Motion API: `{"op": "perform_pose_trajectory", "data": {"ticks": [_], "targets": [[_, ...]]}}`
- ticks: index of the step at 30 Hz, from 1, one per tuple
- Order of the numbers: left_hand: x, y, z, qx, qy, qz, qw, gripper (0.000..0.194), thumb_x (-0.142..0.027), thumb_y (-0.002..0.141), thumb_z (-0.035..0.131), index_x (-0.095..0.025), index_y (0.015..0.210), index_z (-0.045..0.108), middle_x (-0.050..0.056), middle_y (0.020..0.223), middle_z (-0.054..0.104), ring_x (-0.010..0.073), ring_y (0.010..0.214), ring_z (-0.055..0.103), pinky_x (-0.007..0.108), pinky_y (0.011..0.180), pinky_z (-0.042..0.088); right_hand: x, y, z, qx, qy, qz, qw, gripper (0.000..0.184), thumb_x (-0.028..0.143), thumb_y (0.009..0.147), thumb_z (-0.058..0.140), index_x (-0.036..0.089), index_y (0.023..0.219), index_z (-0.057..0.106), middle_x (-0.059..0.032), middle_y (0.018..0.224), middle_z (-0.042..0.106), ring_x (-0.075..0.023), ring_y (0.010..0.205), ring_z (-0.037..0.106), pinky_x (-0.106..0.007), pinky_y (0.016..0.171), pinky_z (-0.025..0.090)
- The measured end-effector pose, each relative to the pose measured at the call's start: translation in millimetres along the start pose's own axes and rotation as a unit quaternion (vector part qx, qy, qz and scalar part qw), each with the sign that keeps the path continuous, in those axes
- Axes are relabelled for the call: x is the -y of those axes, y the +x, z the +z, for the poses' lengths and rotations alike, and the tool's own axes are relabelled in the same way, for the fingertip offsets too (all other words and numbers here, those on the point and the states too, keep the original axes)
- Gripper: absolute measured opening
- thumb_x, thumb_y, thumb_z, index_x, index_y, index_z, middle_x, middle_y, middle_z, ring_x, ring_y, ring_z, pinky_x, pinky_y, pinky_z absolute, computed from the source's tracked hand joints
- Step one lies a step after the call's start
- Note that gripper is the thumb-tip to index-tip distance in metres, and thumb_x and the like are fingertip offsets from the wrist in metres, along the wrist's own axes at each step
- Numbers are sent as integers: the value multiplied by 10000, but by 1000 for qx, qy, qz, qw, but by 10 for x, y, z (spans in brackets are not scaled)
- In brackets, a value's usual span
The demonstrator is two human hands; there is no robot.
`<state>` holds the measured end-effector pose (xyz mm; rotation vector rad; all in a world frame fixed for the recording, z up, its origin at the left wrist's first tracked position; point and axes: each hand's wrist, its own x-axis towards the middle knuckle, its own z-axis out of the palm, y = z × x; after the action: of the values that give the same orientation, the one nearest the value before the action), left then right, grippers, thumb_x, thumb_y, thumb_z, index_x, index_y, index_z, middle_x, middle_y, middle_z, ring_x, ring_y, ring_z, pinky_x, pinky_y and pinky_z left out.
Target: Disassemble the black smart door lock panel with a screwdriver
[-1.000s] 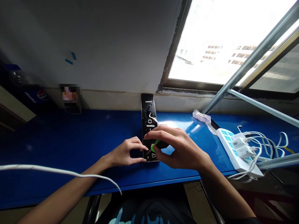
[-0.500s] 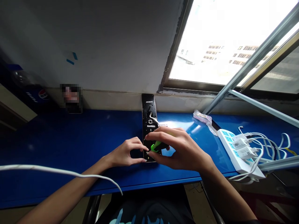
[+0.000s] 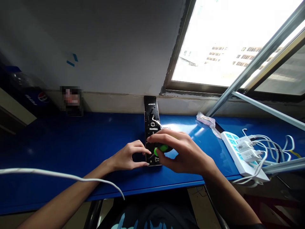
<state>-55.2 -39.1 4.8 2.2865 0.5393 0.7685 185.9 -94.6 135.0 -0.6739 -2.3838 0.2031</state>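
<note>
A long black panel (image 3: 148,109), possibly a door-lock plate, lies on the blue table with its far end near the wall. Small fittings, white labels and a white cable show on its face. My right hand (image 3: 184,152) is closed round a green-and-black screwdriver (image 3: 164,148), tilted over the panel's near part. The screwdriver's shaft slants down to the left, its tip near my left fingertips. At the panel's near left edge, my left hand (image 3: 127,156) rests with thumb and index finger apart, both tips on the panel. My right hand hides part of the panel.
A white power strip (image 3: 234,149) with chargers and tangled cables sits at the right. Beside it lies a clear plastic packet (image 3: 206,120). A white cable (image 3: 59,174) crosses over my left forearm. A bottle (image 3: 35,95) stands far left; a metal frame bar (image 3: 257,54) slants before the window.
The fingers of my right hand have shifted round the screwdriver, and its handle has turned. More of the panel's near end shows. My left hand has stayed in place.
</note>
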Motion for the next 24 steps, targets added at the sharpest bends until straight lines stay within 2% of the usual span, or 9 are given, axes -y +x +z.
{"op": "perform_pose_trajectory", "data": {"ticks": [2,6,9,11,14,16,20,24], "targets": [[-1,0,2,-2,-2,2,1000,353,-303,837,832,-241,1168,727,39,1029,694,197,982,662,334,887,556,1,1,4,-1,0,2,1000,439,87,872,628,199,1294,581,-47,1098,707,-144,877,656,-287,735,532],[-2,-2,8,-1,-4,0,1000,331,-300,842,827,-236,1151,730,41,1034,693,197,990,658,334,891,555,-7,-10,13,-4,-28,8,1000,280,178,950,649,209,1226,613,-29,1003,715,-115,774,642,-256,638,502],[3,-3,10,-1,-4,-1,1000,339,-298,843,828,-245,1162,728,37,1033,691,196,995,652,333,889,551,-7,-23,11,-2,0,12,1000,389,87,909,603,214,1276,585,-45,1090,713,-133,872,664,-264,707,530],[10,-5,12,-3,-5,0,1000,349,-297,841,829,-247,1170,725,37,1030,688,194,984,652,333,882,553,-4,-27,8,1,2,16,1000,453,88,868,614,219,1300,573,-50,1129,709,-155,919,671,-289,753,542],[21,-7,15,0,-5,0,1000,341,-308,847,823,-241,1167,727,43,1033,686,198,983,653,345,890,557,-5,-28,7,0,-19,19,1000,331,159,923,644,217,1246,604,-37,1052,714,-133,821,658,-268,671,519],[26,-9,15,-1,-7,1,1000,340,-310,850,821,-242,1169,727,44,1034,685,199,984,653,347,890,558,-8,-30,8,-2,-15,22,1000,285,143,948,615,213,1225,614,-35,1024,707,-121,791,646,-255,641,505],[26,-12,10,-7,-4,1,1000,366,-299,840,830,-251,1186,722,40,1043,686,195,984,652,346,895,555,-11,-39,8,-7,14,17,1000,432,65,854,596,194,1266,595,-61,1103,696,-159,910,665,-299,747,545],[17,-10,16,-8,2,4,1000,356,-304,851,821,-244,1188,721,44,1033,679,190,968,650,339,876,556,-16,-47,5,-46,10,2,999,412,79,826,627,169,1228,613,-68,1044,716,-172,876,683,-315,740,563]]}}
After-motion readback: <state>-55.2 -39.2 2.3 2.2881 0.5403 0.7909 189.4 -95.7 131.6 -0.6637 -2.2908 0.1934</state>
